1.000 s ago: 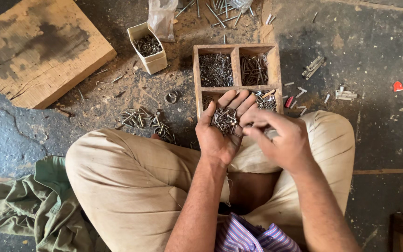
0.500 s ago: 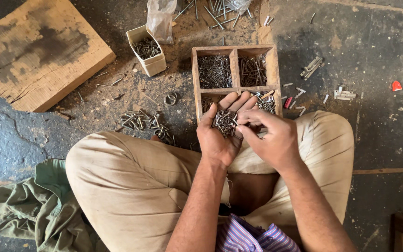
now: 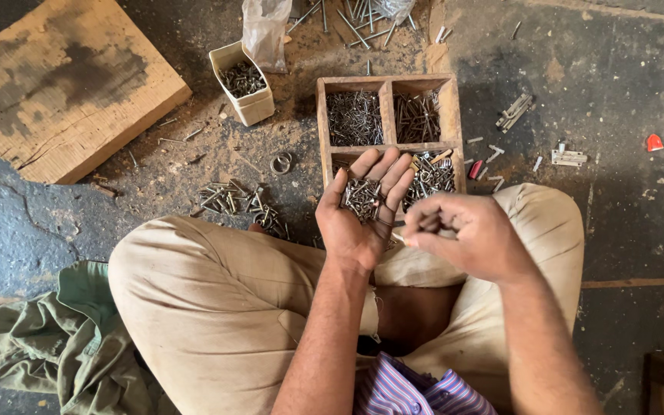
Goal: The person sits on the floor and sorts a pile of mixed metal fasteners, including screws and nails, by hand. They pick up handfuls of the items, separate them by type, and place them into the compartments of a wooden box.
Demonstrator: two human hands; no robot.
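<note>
Small screws (image 3: 361, 198) lie heaped in the upturned, open left hand (image 3: 360, 219), held above the near edge of the divided wooden tray (image 3: 386, 112) on the floor. The right hand (image 3: 466, 234), which half a second ago was picking at that heap, has drawn back to the right and is now closed on what look like a few screws: a pinch has been lifted out. A cream box of screws (image 3: 244, 81) and a wood block (image 3: 67, 84) lie well apart to the left

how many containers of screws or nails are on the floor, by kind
Wooden divided tray: 1
Small cream box: 1
Total: 2
The left hand cups more screws; the right hand pinches a few.
</note>
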